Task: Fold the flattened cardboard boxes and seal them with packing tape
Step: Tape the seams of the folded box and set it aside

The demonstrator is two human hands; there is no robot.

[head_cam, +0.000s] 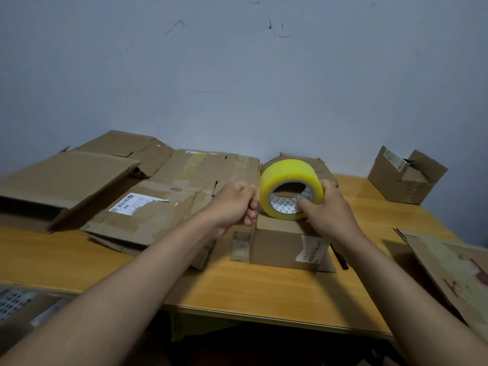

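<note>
both hands (327, 207) grip glossy yellow tape roll (290, 190).

No legible text: shipping label (137, 204) on flattened cardboard and barcode sticker (313, 249) on small box, perhaps too blurred.

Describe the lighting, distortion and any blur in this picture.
Head view: dim, even light with a bluish cast on the wall; soft shadow under the table edge. Wide-angle stretch bows the forearms and the cardboard at the frame's edges. The tape roll and both hands are fairly sharp; the lower left corner is blurred.
</note>
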